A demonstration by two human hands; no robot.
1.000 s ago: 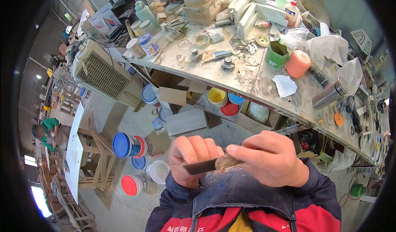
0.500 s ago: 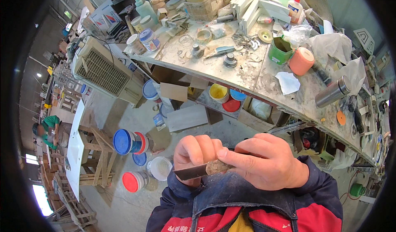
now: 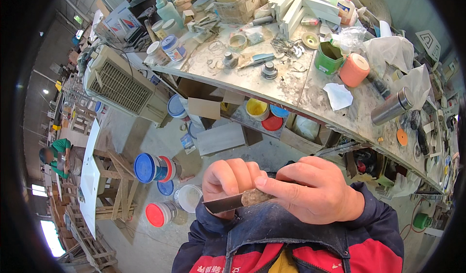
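In front of my chest, my right hand [image 3: 315, 188] is closed on the crusted, worn handle of a scraper [image 3: 228, 204]. Its thumb lies along the top of that handle. The flat dark blade points to the left. My left hand [image 3: 228, 181] sits right beside it, fingers curled in, just behind the blade and against the handle's end. Its fingertips are hidden, so whether it pinches the blade or another small thing cannot be seen.
Beyond my hands runs a dusty workbench [image 3: 204, 64] crowded with tools, an orange tub [image 3: 354, 70], a green container [image 3: 328, 58] and a steel flask [image 3: 392, 107]. Paint buckets [image 3: 151, 167] stand on the floor at left, near an air cooler [image 3: 124, 81]. A person in green [image 3: 60, 154] works far left.
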